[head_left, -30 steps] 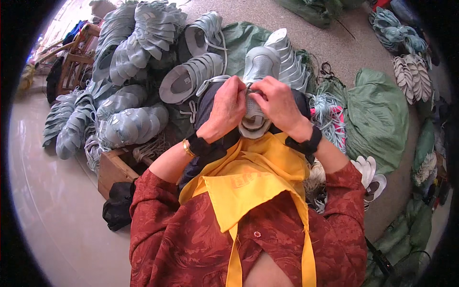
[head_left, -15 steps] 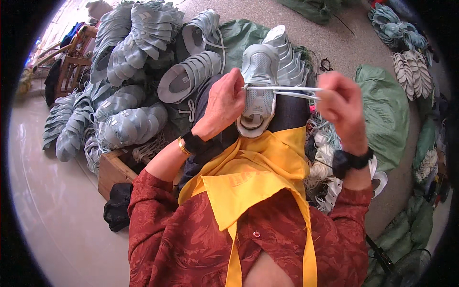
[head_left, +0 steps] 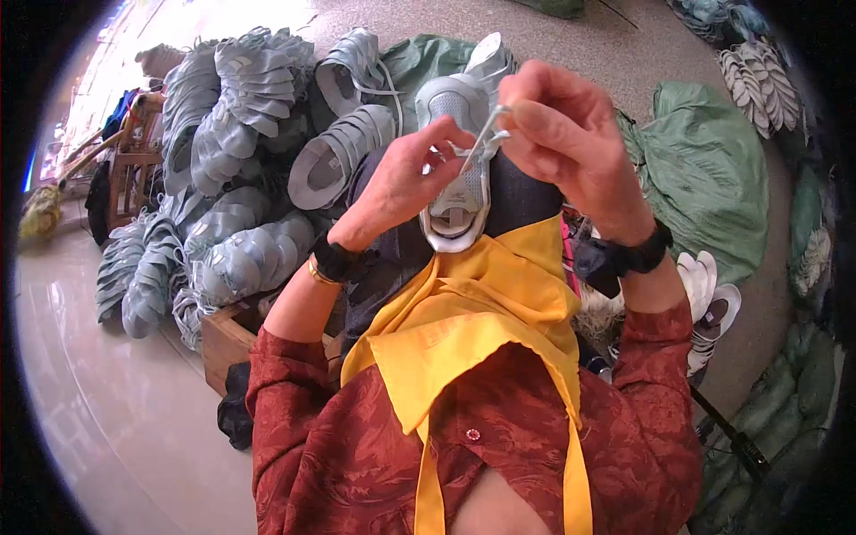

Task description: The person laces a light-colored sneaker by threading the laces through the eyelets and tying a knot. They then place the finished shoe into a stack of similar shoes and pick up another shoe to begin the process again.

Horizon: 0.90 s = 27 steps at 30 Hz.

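A pale grey shoe upper (head_left: 448, 95) lies lengthwise across my dark-trousered lap, its toe pointing away from me and its heel opening near the yellow apron (head_left: 464, 308). Above its lacing area, my right hand (head_left: 580, 134) pinches a thin whitish shoelace (head_left: 482, 141) between thumb and fingertips. The lace slants down and left to my left hand (head_left: 412, 178), whose thumb and forefinger close around its lower part beside the upper's left edge. Part of the eyelet rows is hidden by the fingers.
Stacks of nested grey uppers (head_left: 254, 85) rise at the left, by a wooden box (head_left: 227, 348). Two shorter stacks (head_left: 343, 152) stand just left of my knees. A green sack (head_left: 704, 178) and white shoe pieces (head_left: 713, 303) lie at the right.
My right hand has come in from the right toward the shoe upper, and the lace, stretched sideways before, is now short and slanted between my hands. The view has shifted slightly.
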Each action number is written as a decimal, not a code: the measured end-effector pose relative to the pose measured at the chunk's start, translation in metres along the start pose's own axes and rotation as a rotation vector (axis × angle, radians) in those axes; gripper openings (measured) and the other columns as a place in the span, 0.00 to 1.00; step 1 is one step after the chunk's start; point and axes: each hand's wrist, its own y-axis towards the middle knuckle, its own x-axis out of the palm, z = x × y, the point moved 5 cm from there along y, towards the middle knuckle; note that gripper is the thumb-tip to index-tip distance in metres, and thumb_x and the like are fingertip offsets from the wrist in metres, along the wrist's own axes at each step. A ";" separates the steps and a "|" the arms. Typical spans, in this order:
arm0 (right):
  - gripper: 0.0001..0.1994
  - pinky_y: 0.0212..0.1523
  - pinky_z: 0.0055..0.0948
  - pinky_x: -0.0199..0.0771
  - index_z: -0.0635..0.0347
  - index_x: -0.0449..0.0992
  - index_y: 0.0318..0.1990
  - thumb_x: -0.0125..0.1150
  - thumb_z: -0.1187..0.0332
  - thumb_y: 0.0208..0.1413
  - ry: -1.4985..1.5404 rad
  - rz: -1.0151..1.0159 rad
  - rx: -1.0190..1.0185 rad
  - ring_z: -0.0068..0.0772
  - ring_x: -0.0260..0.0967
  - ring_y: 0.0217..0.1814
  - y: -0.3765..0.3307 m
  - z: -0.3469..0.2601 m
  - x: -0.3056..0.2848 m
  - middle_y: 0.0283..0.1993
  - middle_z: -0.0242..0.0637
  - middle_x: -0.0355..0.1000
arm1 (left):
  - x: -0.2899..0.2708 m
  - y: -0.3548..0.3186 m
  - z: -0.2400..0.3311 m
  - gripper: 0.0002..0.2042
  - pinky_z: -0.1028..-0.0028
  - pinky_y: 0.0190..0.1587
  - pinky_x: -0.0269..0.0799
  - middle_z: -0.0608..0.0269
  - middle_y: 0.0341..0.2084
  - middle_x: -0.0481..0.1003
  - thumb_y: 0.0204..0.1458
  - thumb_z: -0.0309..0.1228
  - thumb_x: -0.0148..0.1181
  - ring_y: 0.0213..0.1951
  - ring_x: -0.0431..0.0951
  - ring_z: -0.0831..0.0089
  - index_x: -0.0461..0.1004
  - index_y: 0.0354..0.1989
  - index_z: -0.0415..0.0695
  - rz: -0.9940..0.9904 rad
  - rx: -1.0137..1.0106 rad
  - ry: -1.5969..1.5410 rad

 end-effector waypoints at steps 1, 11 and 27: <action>0.09 0.20 0.15 0.49 0.59 0.75 0.38 0.58 0.64 0.68 -0.001 0.008 0.005 0.09 0.54 0.21 0.002 0.003 0.000 0.23 0.21 0.63 | 0.003 0.003 0.008 0.07 0.74 0.37 0.73 0.62 0.28 0.75 0.55 0.20 0.60 0.30 0.75 0.75 0.71 0.41 0.39 -0.019 0.047 -0.105; 0.08 0.22 0.16 0.59 0.55 0.70 0.38 0.51 0.64 0.71 0.034 0.277 0.104 0.14 0.61 0.24 -0.043 0.012 -0.065 0.28 0.26 0.67 | -0.004 -0.011 -0.025 0.06 0.80 0.40 0.69 0.72 0.32 0.74 0.67 0.28 0.55 0.34 0.70 0.85 0.72 0.37 0.41 -0.014 -0.131 -0.347; 0.06 0.21 0.16 0.63 0.58 0.78 0.44 0.58 0.68 0.66 -0.585 0.517 0.489 0.12 0.63 0.22 -0.192 0.060 -0.186 0.30 0.26 0.74 | -0.122 -0.100 -0.045 0.15 0.76 0.30 0.65 0.69 0.23 0.69 0.57 0.37 0.68 0.26 0.67 0.82 0.69 0.29 0.40 0.330 -0.406 0.368</action>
